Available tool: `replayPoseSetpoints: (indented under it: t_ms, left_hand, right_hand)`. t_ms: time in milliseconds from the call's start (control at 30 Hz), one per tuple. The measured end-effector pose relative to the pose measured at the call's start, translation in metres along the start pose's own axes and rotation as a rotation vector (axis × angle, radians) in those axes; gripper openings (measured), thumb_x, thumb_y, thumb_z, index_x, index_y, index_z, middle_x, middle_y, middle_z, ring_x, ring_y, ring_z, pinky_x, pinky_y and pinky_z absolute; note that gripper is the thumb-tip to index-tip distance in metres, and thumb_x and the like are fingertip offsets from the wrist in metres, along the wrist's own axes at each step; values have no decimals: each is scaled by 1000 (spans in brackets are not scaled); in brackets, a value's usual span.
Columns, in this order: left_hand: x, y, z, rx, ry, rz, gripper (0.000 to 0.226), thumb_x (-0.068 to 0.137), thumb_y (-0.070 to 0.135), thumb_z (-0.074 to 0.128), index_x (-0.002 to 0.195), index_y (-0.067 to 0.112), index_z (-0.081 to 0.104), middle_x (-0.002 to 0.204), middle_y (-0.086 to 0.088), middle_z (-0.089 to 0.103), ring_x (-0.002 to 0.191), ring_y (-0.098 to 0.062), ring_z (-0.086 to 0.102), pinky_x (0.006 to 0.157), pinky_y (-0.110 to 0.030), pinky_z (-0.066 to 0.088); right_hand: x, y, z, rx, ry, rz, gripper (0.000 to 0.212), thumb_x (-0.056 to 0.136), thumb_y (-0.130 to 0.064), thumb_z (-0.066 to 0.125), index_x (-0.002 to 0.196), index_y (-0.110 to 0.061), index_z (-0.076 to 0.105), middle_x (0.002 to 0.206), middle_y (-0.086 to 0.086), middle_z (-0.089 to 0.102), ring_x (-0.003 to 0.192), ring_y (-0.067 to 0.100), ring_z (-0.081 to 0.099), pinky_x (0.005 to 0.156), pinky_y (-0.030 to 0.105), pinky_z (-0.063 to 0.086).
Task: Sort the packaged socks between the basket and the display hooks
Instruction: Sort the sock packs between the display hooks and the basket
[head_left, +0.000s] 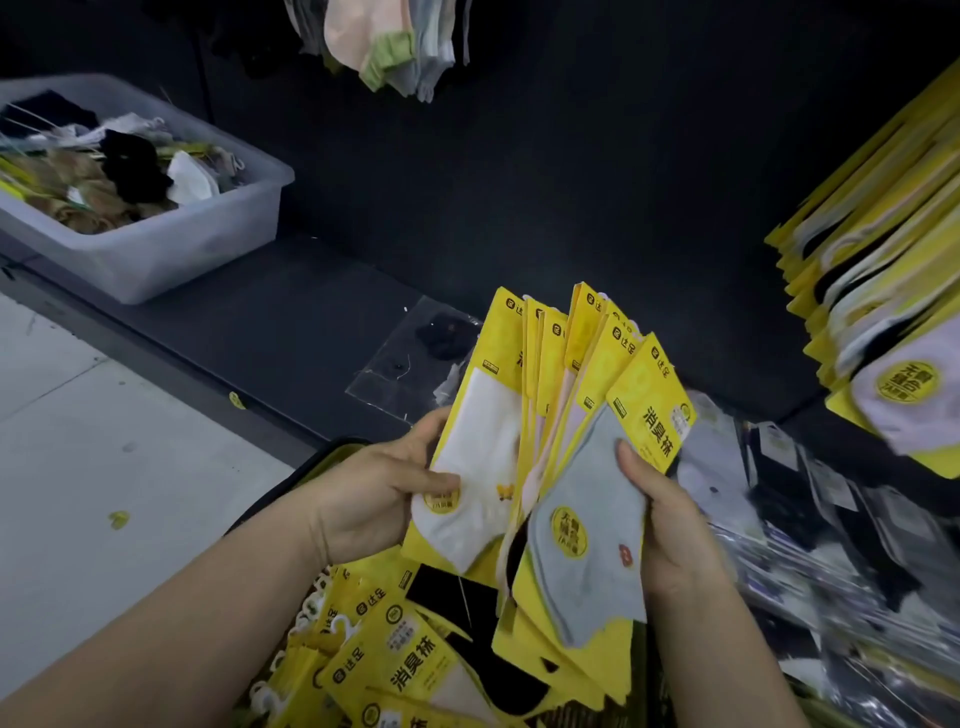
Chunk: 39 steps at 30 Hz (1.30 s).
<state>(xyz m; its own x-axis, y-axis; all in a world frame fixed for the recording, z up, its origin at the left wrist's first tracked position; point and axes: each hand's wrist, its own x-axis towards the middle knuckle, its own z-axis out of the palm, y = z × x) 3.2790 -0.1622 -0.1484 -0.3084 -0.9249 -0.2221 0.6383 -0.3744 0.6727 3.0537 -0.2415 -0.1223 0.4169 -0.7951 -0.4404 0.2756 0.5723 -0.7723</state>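
Both hands hold a fanned stack of yellow sock packs upright in the middle of the view. My left hand grips the left side, thumb on a pack with a white sock. My right hand grips the right side, thumb on the front pack with a grey sock. Below the hands, a dark-rimmed basket holds more yellow packs. At the right edge, yellow sock packs hang in a dense row on display hooks.
A clear plastic bin of loose socks sits at upper left on a dark ledge. Loose pastel socks hang at the top. An empty clear bag lies on the ledge. Clear-wrapped dark socks lie at the right.
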Motion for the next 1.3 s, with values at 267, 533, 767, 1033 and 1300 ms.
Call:
replayPoseSetpoints:
  t_ms: [267, 533, 767, 1033, 1300]
  left_hand:
    - [7, -9, 11, 234, 251, -23, 104, 56, 65, 77, 145, 35, 33, 134, 10, 58, 117, -15, 60, 99, -41, 48]
    - [14, -6, 24, 338, 421, 255, 52, 65, 42, 74, 114, 31, 60, 105, 6, 74, 94, -15, 72, 73, -30, 55]
    - [16, 22, 41, 462, 368, 357, 53, 66, 40, 74, 115, 31, 56, 98, 10, 75, 81, -10, 73, 59, -18, 54]
    - [35, 58, 81, 527, 239, 450, 57, 64, 58, 79, 114, 38, 59, 109, 13, 72, 96, -9, 70, 75, -26, 55]
    - [61, 82, 125, 539, 135, 549, 48, 56, 58, 79, 100, 50, 63, 110, 12, 72, 98, -12, 70, 71, -25, 57]
  right_hand:
    - [8, 22, 37, -293, 19, -238, 45, 59, -20, 78, 102, -13, 66, 102, 10, 73, 90, 29, 70, 67, 35, 58]
    - [2, 0, 57, -669, 117, -442, 67, 60, -42, 85, 115, -37, 46, 109, -12, 65, 97, 2, 64, 78, 23, 54]
    - [-1, -89, 95, -783, 137, -745, 10, 86, -32, 62, 88, -30, 72, 96, -1, 63, 70, -2, 57, 54, 12, 45]
    - [-28, -165, 102, -809, 165, -854, 18, 82, -29, 69, 66, -22, 71, 68, -1, 69, 61, 6, 61, 58, 22, 49]
    - [-68, -215, 88, -713, 72, -827, 12, 85, -13, 66, 79, -20, 74, 78, -2, 75, 70, 7, 69, 59, 18, 53]
